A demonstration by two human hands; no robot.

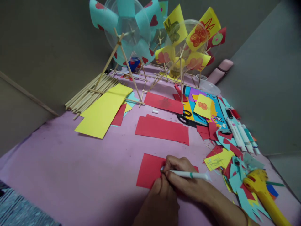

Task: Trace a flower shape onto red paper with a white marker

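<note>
A red paper strip (150,171) lies on the table in front of me, its right part covered by my hands. My right hand (185,179) is closed around a white marker (190,174) with a green band, its tip down at the paper. Close beside that tip, my left hand (162,201) presses on the strip's lower edge with its fingers together and bent. Whatever mark is under the tip is hidden by the fingers. Just beyond lies a stack of red strips (162,130), with a small white cap (155,111) behind it.
Yellow sheets (105,110) and bamboo sticks (91,94) lie at left. Paper pinwheels (134,31) on stick frames stand at the back. To the right are black-handled scissors (184,116), several markers (237,133), paper scraps (235,169) and a yellow glue gun (261,188).
</note>
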